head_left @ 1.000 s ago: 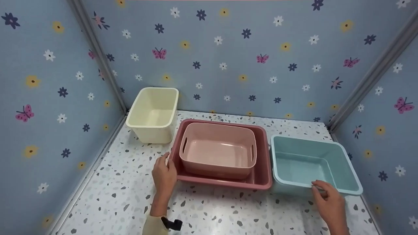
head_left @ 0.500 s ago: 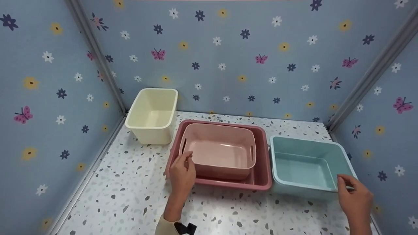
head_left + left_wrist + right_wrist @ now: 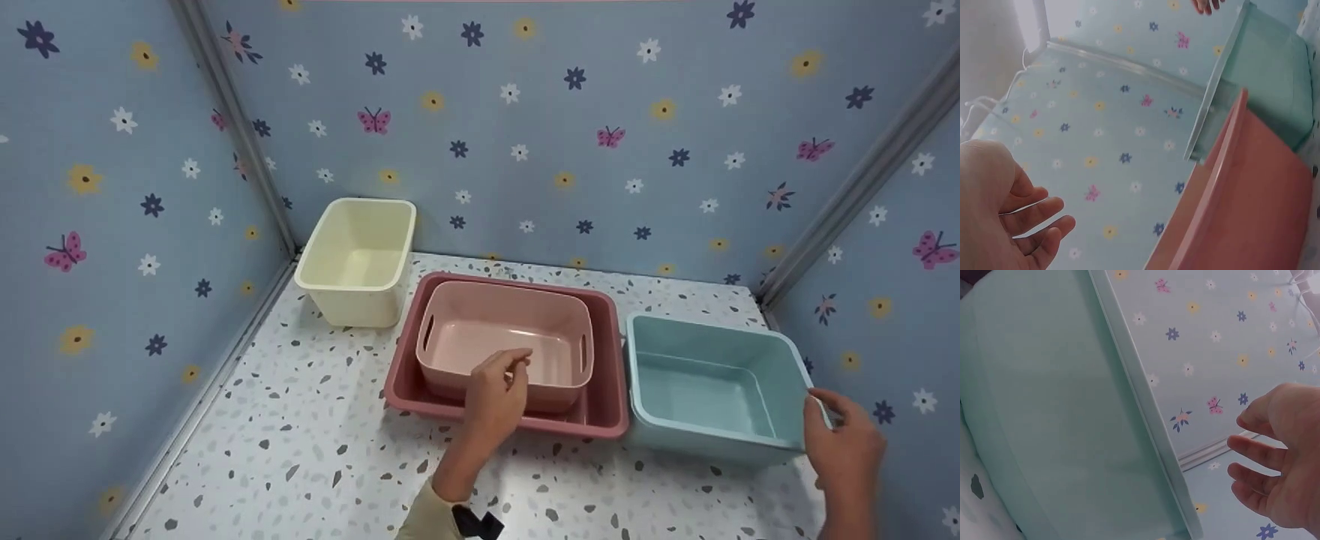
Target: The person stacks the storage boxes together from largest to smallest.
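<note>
A light pink bin with handle slots sits inside a larger dark pink tub. My left hand hovers over their front side, fingers loosely bent and holding nothing; in the left wrist view the hand is apart from the pink tub. A teal bin stands to the right of the tub. Beside its right front corner is my right hand. The right wrist view shows this hand with relaxed fingers and a gap to the teal rim.
A cream bin stands at the back left, close to the flowered rear wall. Flowered side panels with grey metal corner posts enclose the speckled table on the left and right.
My left hand has moved right, from the tub's left edge to over its front middle. My right hand has moved right, from the teal bin's front rim to its right corner. The bins stay put.
</note>
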`<control>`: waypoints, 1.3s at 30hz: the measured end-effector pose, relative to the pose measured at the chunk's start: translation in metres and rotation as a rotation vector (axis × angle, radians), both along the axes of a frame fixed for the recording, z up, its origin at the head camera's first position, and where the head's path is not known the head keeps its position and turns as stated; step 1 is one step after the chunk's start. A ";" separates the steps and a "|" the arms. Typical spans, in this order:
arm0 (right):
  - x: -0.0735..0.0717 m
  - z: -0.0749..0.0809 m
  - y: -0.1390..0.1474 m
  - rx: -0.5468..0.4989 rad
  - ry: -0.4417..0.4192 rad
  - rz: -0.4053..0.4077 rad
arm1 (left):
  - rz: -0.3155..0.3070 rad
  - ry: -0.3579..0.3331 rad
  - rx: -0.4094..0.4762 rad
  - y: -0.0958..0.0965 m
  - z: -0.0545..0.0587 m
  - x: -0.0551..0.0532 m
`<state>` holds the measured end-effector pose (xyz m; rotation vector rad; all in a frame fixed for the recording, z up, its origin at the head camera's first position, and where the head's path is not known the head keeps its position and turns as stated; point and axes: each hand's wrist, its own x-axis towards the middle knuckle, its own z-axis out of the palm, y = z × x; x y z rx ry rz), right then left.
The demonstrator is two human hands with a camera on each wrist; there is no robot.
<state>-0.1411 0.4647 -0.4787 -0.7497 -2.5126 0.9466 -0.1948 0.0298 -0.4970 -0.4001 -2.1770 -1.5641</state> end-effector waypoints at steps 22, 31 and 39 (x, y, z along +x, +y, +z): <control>-0.017 -0.025 0.045 -0.159 -0.144 0.005 | -0.291 -0.191 -0.082 0.092 -0.005 0.008; -0.019 -0.043 0.056 -0.300 -0.138 0.040 | -0.271 -0.309 -0.204 0.126 -0.016 -0.006; -0.024 -0.056 0.065 -0.576 -0.129 -0.017 | -0.300 -0.462 -0.171 0.145 -0.033 -0.017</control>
